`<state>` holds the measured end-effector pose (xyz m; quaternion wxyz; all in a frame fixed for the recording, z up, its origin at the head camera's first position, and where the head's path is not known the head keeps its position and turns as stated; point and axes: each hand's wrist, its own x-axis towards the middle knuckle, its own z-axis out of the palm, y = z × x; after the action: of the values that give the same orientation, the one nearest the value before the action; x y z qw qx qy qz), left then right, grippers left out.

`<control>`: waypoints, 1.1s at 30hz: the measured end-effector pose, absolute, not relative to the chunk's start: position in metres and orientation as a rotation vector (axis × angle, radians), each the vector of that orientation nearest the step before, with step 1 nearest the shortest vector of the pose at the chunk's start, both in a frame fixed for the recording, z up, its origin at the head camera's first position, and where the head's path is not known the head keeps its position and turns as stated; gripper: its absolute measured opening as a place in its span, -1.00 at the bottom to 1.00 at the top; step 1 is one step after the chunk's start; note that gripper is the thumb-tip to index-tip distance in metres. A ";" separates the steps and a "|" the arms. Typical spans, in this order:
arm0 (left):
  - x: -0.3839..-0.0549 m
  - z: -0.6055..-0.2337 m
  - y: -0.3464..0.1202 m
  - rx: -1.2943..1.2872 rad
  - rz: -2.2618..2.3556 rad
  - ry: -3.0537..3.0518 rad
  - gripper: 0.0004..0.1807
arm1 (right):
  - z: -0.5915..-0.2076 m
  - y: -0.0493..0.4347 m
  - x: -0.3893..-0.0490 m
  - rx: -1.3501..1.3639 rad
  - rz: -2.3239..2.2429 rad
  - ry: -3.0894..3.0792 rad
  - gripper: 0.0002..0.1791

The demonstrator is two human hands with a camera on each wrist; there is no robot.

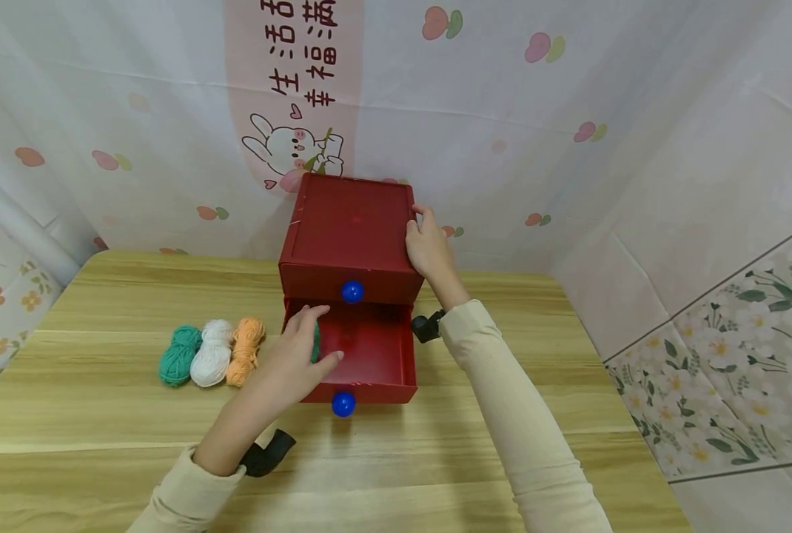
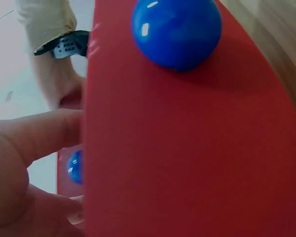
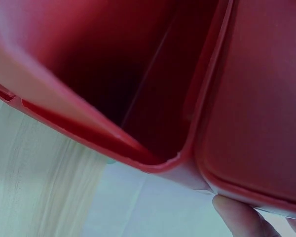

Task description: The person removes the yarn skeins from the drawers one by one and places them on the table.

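Observation:
A red two-drawer box (image 1: pixel 356 222) has its lower drawer (image 1: pixel 376 348) pulled out, with blue ball knobs (image 1: pixel 352 292) on the fronts. Over the left part of that drawer is my left hand (image 1: pixel 292 363), thumb and fingers spread apart. Something green (image 1: pixel 315 342) shows between them, mostly hidden by the hand. In the left wrist view, the thumb (image 2: pixel 49 131) is behind the drawer front (image 2: pixel 187 148). My right hand (image 1: pixel 431 248) rests against the box's upper right edge; in the right wrist view its fingertips touch the box edge.
Green (image 1: pixel 180 355), white (image 1: pixel 212 353) and orange (image 1: pixel 245 352) yarn skeins lie side by side on the wooden table (image 1: pixel 103 414), left of the box. A patterned curtain (image 1: pixel 489 148) hangs behind, and a floral panel (image 1: pixel 736 355) stands along the right.

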<state>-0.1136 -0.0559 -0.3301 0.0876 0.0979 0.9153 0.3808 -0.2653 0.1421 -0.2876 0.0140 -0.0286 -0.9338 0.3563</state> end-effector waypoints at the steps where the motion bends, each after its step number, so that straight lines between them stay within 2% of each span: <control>1: -0.115 -0.331 -0.054 0.282 1.122 2.711 -0.23 | -0.288 0.142 -0.265 -0.089 1.110 -2.908 -0.51; 7: -0.122 -0.341 -0.048 0.278 1.016 2.697 -0.19 | -0.287 0.141 -0.265 -0.090 1.109 -2.914 -0.51; 16: -0.132 -0.347 -0.049 0.354 0.947 2.659 -0.38 | -0.287 0.142 -0.264 -0.088 1.105 -2.914 -0.51; 26: -0.131 -0.346 -0.050 0.389 1.015 2.663 -0.48 | -0.287 0.142 -0.263 -0.078 1.101 -2.904 -0.51; 33: -0.133 -0.345 -0.057 0.462 1.218 2.647 -0.48 | -0.286 0.143 -0.264 -0.073 1.106 -2.907 -0.51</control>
<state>-0.1333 -0.0568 -0.3451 0.0954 0.1559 0.8932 0.4109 -0.2638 0.1425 -0.2864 0.0152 -0.0236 -0.9343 0.3555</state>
